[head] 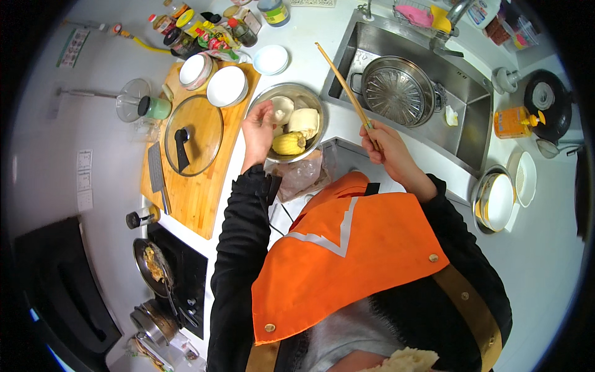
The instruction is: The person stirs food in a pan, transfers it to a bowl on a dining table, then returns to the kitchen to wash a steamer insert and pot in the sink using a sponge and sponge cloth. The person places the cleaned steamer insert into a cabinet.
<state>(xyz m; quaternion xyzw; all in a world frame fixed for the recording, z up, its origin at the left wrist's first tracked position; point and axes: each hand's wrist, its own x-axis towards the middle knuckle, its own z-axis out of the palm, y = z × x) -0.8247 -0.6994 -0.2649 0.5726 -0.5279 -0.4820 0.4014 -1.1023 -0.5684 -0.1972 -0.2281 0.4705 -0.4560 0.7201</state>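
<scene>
My right hand grips a pair of wooden chopsticks by their thicker ends, tips pointing up and left beside the sink. My left hand is over the left rim of a stainless steel bowl. Its fingers are curled over the bowl, and whether they pinch anything is hidden. Inside lie a yellow corn cob piece, a folded steamed bun and a small white dish with a pale scrap in it. A torn piece of pale bread shows at the bottom edge, just below my face.
A cutting board to the left carries a glass lid, a cleaver and white bowls. The sink holds a steamer pot. A frying pan with food sits on the cooktop.
</scene>
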